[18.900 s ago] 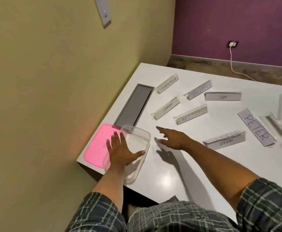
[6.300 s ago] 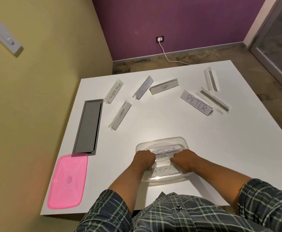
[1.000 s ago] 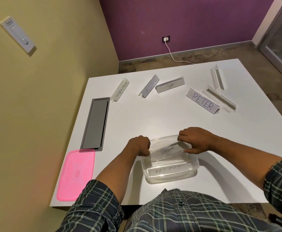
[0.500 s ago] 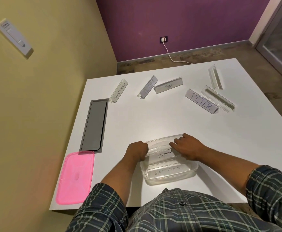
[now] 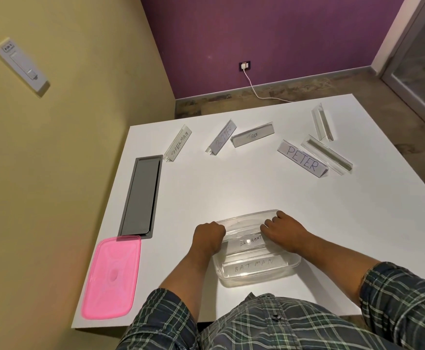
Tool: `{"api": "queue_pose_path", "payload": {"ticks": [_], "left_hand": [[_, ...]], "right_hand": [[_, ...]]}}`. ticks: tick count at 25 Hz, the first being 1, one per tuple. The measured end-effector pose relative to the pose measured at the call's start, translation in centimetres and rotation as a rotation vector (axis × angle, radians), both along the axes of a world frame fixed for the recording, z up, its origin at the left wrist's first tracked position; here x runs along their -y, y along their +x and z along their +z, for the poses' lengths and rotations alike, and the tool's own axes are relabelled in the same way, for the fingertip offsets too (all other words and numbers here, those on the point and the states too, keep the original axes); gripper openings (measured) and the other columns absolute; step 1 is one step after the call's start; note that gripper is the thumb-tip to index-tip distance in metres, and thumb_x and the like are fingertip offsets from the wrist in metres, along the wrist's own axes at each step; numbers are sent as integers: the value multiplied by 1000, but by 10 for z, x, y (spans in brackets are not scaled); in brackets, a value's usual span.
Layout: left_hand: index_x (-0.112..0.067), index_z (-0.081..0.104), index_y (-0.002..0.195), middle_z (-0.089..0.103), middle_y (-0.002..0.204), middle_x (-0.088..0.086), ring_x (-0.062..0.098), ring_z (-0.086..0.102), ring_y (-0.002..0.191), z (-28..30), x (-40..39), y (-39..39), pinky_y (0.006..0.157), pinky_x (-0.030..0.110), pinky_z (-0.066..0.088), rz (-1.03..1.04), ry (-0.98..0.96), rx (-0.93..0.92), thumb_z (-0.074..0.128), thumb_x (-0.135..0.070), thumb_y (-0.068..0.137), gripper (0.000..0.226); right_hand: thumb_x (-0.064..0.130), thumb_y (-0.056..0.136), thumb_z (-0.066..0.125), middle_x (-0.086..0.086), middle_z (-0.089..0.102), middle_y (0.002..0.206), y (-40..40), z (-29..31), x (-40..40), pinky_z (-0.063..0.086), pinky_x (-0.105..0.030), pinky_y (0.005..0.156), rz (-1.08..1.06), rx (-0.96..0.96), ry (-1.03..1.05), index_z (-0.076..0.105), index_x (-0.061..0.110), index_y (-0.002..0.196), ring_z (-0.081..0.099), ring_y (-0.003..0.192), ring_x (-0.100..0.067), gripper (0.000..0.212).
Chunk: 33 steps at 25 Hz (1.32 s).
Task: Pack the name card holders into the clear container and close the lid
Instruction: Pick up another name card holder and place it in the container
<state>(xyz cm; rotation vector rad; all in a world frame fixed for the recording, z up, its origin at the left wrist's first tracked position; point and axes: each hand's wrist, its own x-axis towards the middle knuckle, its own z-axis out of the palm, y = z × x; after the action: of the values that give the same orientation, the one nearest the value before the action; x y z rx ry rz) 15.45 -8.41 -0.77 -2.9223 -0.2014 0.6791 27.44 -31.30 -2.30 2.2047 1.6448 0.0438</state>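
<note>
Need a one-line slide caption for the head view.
Both hands, left hand and right hand, press the ELEPHANT holder into the clear container; six holders and the pink lid wait on the table.

Soft, even indoor light falls from overhead, leaving the white bench [image 5: 256, 188] bright with only faint shadows. A small glare spot sits on the clear container [image 5: 248, 241]. Focus is sharp at centre; wide-angle distortion bends the walls and edges.

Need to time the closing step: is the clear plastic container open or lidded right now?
Open. The clear plastic container has no cover; the pink plastic lid lies flat on the white table, to its left.
</note>
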Motion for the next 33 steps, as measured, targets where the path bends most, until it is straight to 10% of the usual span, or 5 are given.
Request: {"api": "queue_pose_path", "payload": {"ticks": [10, 20, 33], "left_hand": [[-12, 68, 95, 71, 98, 10, 35, 70, 89, 3, 5, 11, 67, 31, 39, -121, 69, -20, 55, 4, 79, 26], [-18, 62, 66, 67, 69, 3, 28, 60, 61, 12, 3, 38, 56, 27, 31, -206, -87, 260, 41, -44, 87, 39], [-21, 68, 79, 72, 84, -4, 22, 68, 83, 20, 71, 163, 67, 27, 42, -18, -439, 247, 54, -46, 83, 29]], "right_hand": [[7, 48, 83, 4, 57, 51, 2, -6, 5, 50, -26, 62, -1, 10, 91, 64, 20, 60, 56, 51, -18, 25], [42, 93, 56, 1, 64, 99, 10, -4, 14, 49, -36, 71, -78, -181, 422, 64, 21, 110, 60, 83, -23, 28], [41, 89, 66, -5, 55, 133, 118, 11, 63, 47, -40, 95, -929, -327, 555, 51, 19, 137, 61, 113, -29, 56]]}}
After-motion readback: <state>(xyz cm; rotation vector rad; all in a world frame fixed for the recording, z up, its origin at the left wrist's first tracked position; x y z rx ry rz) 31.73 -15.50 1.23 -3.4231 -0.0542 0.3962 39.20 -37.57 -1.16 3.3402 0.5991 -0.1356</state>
